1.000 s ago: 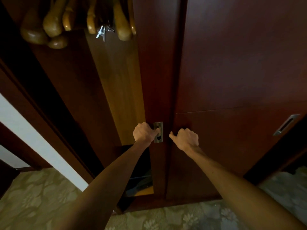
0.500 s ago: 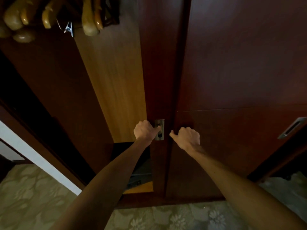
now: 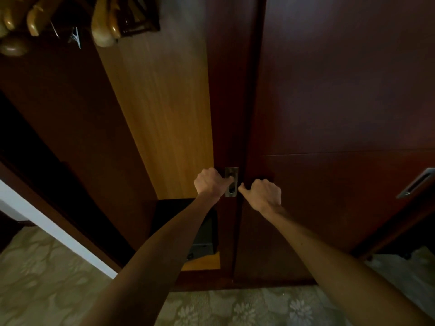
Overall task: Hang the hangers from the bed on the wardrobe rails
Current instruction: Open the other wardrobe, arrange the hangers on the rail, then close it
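My left hand (image 3: 209,182) curls on the sliding door's metal recessed handle (image 3: 231,181); my right hand (image 3: 264,194) grips the door edge just beside it. Wooden hangers (image 3: 103,27) hang far above my left hand.

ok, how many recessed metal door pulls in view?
2. One pull sits on the sliding door's edge at centre, with the left hand hooked into it. The other pull is at the right frame edge. More may be hidden.
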`<state>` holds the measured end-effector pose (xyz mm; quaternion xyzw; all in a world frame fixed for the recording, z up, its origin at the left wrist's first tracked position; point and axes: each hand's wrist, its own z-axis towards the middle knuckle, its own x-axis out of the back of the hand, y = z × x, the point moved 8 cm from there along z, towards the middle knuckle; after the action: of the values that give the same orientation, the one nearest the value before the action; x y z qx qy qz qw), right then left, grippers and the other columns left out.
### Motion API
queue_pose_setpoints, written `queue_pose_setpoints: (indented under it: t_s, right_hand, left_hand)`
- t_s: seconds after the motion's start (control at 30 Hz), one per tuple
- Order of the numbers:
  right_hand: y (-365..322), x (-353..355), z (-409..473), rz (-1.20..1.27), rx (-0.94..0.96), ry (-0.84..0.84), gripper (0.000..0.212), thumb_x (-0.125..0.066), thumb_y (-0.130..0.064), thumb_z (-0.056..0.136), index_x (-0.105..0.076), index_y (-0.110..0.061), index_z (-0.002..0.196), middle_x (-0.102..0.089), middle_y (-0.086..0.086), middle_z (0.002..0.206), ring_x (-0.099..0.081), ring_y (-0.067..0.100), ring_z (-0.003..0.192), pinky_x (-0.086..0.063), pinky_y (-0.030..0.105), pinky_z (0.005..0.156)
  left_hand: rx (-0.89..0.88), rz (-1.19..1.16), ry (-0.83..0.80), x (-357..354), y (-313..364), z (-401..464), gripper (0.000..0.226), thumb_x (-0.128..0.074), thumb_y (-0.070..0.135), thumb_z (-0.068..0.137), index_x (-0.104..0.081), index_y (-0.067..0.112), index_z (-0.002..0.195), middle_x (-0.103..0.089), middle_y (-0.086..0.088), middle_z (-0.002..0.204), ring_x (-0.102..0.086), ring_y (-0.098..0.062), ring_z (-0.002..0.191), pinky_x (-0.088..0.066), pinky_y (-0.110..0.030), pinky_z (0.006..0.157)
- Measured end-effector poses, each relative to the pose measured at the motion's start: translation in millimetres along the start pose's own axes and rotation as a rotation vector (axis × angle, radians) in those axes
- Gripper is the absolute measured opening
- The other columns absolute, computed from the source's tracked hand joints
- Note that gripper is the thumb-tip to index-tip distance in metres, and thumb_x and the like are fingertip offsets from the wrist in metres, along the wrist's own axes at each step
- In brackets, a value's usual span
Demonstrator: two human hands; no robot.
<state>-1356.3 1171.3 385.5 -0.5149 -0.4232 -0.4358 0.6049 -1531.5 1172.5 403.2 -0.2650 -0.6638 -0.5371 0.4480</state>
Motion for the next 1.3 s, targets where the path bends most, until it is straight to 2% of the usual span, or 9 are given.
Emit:
queue_pose_setpoints:
  t_s: [0.23, 0.5, 0.73, 0.83, 0.97, 1.03, 1.1, 1.17, 1.3]
  right_hand:
    - [10.8, -2.2, 0.5, 0.0, -0.002, 0.016, 0.063, -0.042, -0.062, 0.094, -0.054, -0.019, 0.049, -0.053, -0.004, 0.046, -0.054, 0.014, 0.043, -0.055, 0.032, 0.054]
    - [3.4, 1.2, -5.0, 0.001, -0.001, 0.029, 0.061, -0.04, -0.056, 0.099, -0.05, -0.02, 0.051, -0.048, -0.005, 0.045, -0.05, 0.012, 0.041, -0.049, 0.028, 0.049]
    - [-3.7, 4.0, -5.5, 0.02, -0.045, 0.013, 0.052, -0.042, -0.052, 0.1, -0.052, -0.021, 0.059, -0.056, -0.003, 0.059, -0.059, 0.016, 0.055, -0.045, 0.028, 0.054]
    - [-3.9, 7.1, -6.2, 0.017, -0.075, 0.0, 0.051, -0.043, -0.051, 0.099, -0.054, -0.02, 0.06, -0.056, -0.004, 0.059, -0.055, 0.013, 0.052, -0.041, 0.026, 0.054]
    - [-15.7, 10.2, -6.1, 0.042, -0.112, -0.012, 0.043, -0.047, -0.048, 0.099, -0.061, -0.021, 0.068, -0.06, -0.005, 0.064, -0.06, 0.011, 0.056, -0.053, 0.031, 0.057]
    - [-30.8, 9.9, -7.1, 0.061, -0.093, -0.038, 0.037, -0.051, -0.046, 0.097, -0.065, -0.023, 0.072, -0.061, -0.007, 0.067, -0.061, 0.008, 0.058, -0.053, 0.028, 0.058]
    - [-50.8, 17.6, -8.4, 0.067, -0.064, -0.044, 0.032, -0.052, -0.042, 0.097, -0.065, -0.026, 0.072, -0.062, -0.009, 0.069, -0.061, 0.006, 0.061, -0.05, 0.025, 0.058]
    - [-75.0, 36.4, -4.7, 0.091, -0.05, -0.017, 0.025, -0.053, -0.035, 0.095, -0.065, -0.026, 0.074, -0.063, -0.008, 0.073, -0.065, 0.009, 0.067, -0.056, 0.029, 0.064]
    - [-125.6, 99.0, 12.5, 0.169, -0.05, 0.093, 0.022, -0.055, -0.026, 0.09, -0.061, -0.02, 0.07, -0.065, -0.004, 0.075, -0.066, 0.018, 0.072, -0.058, 0.037, 0.07]
  left_hand:
    - [0.014, 0.001, 0.006, -3.7, 6.2, -0.7, 0.046, -0.069, 0.058, 0.085, -0.058, 0.018, 0.065, -0.059, 0.004, 0.061, -0.054, -0.01, 0.05, -0.04, -0.024, 0.046]
    - [-0.043, 0.054, -0.078, 1.0, 4.6, -3.7, 0.047, -0.066, 0.057, 0.089, -0.054, 0.019, 0.064, -0.056, 0.004, 0.061, -0.051, -0.009, 0.048, -0.035, -0.024, 0.043]
    - [-0.075, 0.106, -0.066, 0.9, 8.7, -4.1, 0.042, -0.07, 0.048, 0.089, -0.049, 0.02, 0.066, -0.053, 0.005, 0.063, -0.048, -0.006, 0.05, -0.032, -0.022, 0.042]
    - [-0.112, 0.117, -0.089, -2.5, 10.5, -0.1, 0.04, -0.069, 0.05, 0.089, -0.055, 0.019, 0.069, -0.058, 0.003, 0.066, -0.051, -0.008, 0.051, -0.035, -0.022, 0.043]
    - [-0.16, 0.123, -0.123, -6.1, 12.9, 8.1, 0.039, -0.07, 0.053, 0.087, -0.061, 0.016, 0.076, -0.063, 0.001, 0.074, -0.058, -0.014, 0.06, -0.043, -0.027, 0.05]
    - [-0.221, 0.183, -0.19, -4.5, 10.7, 9.1, 0.034, -0.066, 0.048, 0.091, -0.058, 0.017, 0.08, -0.062, 0.0, 0.08, -0.061, -0.017, 0.07, -0.049, -0.03, 0.058]
    - [-0.289, 0.21, -0.244, 8.5, 10.7, 11.6, 0.029, -0.061, 0.041, 0.096, -0.056, 0.018, 0.079, -0.06, 0.0, 0.081, -0.062, -0.019, 0.077, -0.049, -0.032, 0.063]
    - [-0.356, 0.161, -0.213, 45.3, 15.6, 19.0, 0.027, -0.058, 0.035, 0.097, -0.061, 0.016, 0.079, -0.062, 0.0, 0.082, -0.064, -0.019, 0.08, -0.052, -0.034, 0.066]
    - [-0.514, 0.006, -0.028, 156.0, 42.6, 30.4, 0.021, -0.057, 0.031, 0.098, -0.072, 0.019, 0.108, -0.07, 0.002, 0.098, -0.063, -0.014, 0.089, -0.054, -0.03, 0.078]
